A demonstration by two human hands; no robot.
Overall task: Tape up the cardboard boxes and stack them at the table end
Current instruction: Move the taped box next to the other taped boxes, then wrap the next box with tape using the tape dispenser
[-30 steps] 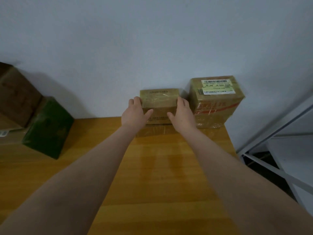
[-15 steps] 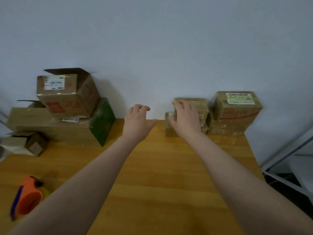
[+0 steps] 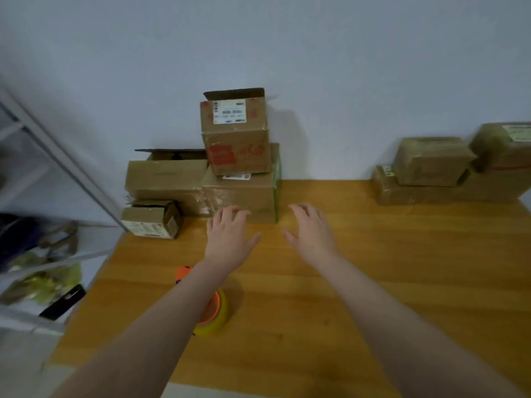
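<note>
Untaped boxes stand at the table's back left: an open-flapped labelled box [image 3: 236,133] on top of a wide box with a green side [image 3: 240,193], another open box [image 3: 166,175] to its left, and a small box [image 3: 150,219] in front. Taped boxes sit at the back right: a small one [image 3: 431,160] on a flat one [image 3: 416,191], and a taller one [image 3: 505,147] beside them. My left hand [image 3: 228,239] and my right hand [image 3: 311,234] hover open above the table [image 3: 373,268], just in front of the green-sided box, holding nothing. An orange tape dispenser [image 3: 212,308] lies partly under my left forearm.
A grey metal shelf frame [image 3: 66,165] stands left of the table, with bags [image 3: 40,282] and a black flat object [image 3: 63,301] on its shelves. A white wall runs behind the boxes.
Both hands let go of the small taped box at the right end and swung left. The view turned left, so the untaped pile now sits ahead of my hands.
</note>
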